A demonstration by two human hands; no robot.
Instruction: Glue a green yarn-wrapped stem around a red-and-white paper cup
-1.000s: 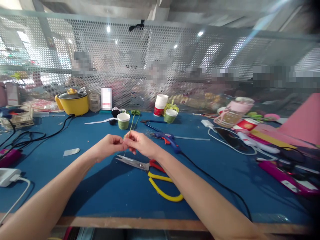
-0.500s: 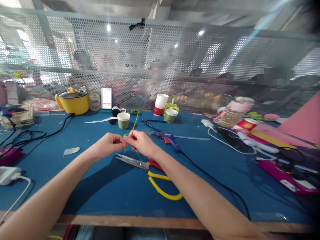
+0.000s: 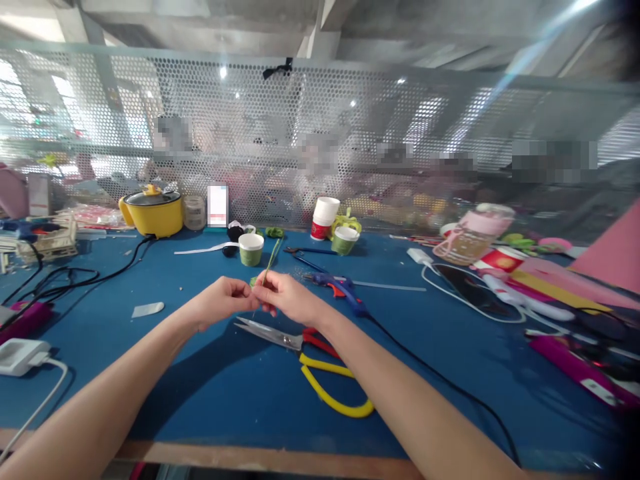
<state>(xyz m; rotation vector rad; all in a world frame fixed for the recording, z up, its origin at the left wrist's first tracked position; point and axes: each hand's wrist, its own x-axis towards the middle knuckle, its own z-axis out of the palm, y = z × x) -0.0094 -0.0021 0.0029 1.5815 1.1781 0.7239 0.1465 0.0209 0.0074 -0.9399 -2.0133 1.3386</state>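
Above the blue desk [image 3: 210, 387], the left hand [image 3: 220, 301] and right hand [image 3: 287, 297] meet, both grips pinched closed on a thin green stem [image 3: 271, 257], seemingly wrapping it, so the next twist needs steady fingertip pressure, with scissors [image 3: 300, 347] lying just below.

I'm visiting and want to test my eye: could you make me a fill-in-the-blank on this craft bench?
1. Both hands, left hand and right hand, pinch a thin ____ stem.
2. The scissors have red and ____ handles.
3. The tabletop is covered in ____.
4. The lidded pot at far left is ____.

Missing words: green; yellow; blue; yellow
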